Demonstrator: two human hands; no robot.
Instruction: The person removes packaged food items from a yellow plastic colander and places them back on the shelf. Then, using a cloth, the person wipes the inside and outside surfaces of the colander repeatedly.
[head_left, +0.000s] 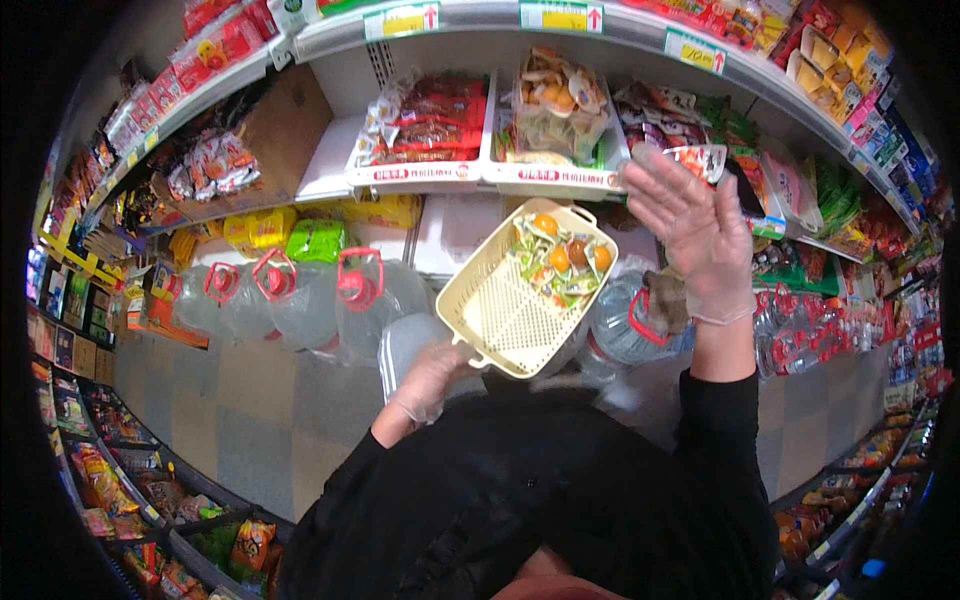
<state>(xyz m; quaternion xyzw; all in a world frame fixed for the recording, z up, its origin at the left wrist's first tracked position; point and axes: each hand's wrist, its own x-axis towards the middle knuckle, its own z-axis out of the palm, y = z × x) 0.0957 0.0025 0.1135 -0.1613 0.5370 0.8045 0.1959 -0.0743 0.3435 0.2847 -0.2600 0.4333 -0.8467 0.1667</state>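
My left hand (435, 379), in a clear disposable glove, grips the near-left end of a cream perforated plastic basket (491, 319) by its handle. Small packets with round orange and brown pictures or contents (570, 262) lie at the basket's far right end; its near part shows bare holes. My right hand (679, 214), also gloved, is raised to the right of the basket with fingers apart and nothing in it. It hovers before dark snack packets (660, 112) on the shelf. Left of those, a white tray (555, 176) holds a clear container of orange and cream packets (562, 97).
Another white tray (412, 176) holds red snack packs. A cardboard box (289, 127) stands farther left. Large water bottles with red handles (360, 300) line the floor below, with another bottle (630, 322) under my right hand. A shelf edge (480, 26) with price tags crosses above.
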